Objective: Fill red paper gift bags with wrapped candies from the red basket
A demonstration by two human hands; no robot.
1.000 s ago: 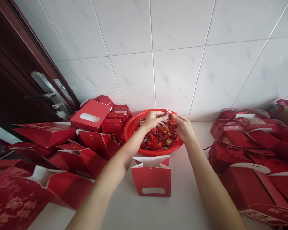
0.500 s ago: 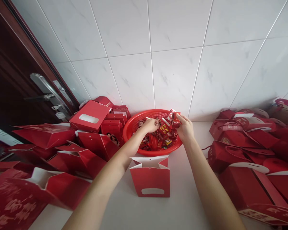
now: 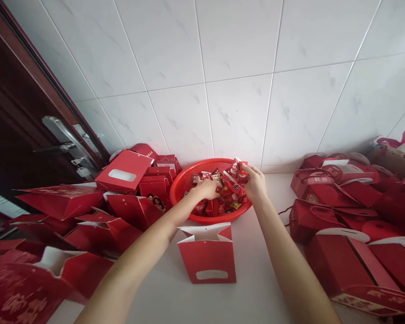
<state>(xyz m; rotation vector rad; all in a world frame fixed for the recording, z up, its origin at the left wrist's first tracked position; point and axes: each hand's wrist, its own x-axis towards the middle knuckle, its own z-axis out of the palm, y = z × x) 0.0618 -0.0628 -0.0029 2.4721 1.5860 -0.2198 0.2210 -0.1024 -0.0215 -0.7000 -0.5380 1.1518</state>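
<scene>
- Now the left hand (image 3: 207, 188) is reaching down into the red basket (image 3: 182, 184), palm down, fingers spreading over the heap of wrapped candies (image 3: 219, 204); whether it is actually pinching one is hard to tell from this angle.
- The right hand (image 3: 255, 184) is hovering at the basket's far right rim, fingers closing around a small bunch of red candy packets (image 3: 238, 168) and lifting them just above the pile.
- The basket is sitting on the white table (image 3: 256, 270) right against the tiled wall (image 3: 239, 67), with both forearms stretching toward it.
- An open red gift box (image 3: 207, 256) is standing upright on the table just in front of the basket, between the two arms, its white top flaps folding outward.
- Unfilled red boxes (image 3: 87, 216) are piling up in a loose heap to the left, several lying tilted or flat.
- Closed red boxes with handles (image 3: 337, 198) are crowding the right side of the table.
- A dark door with a metal handle (image 3: 59, 141) is showing at the far left.
</scene>
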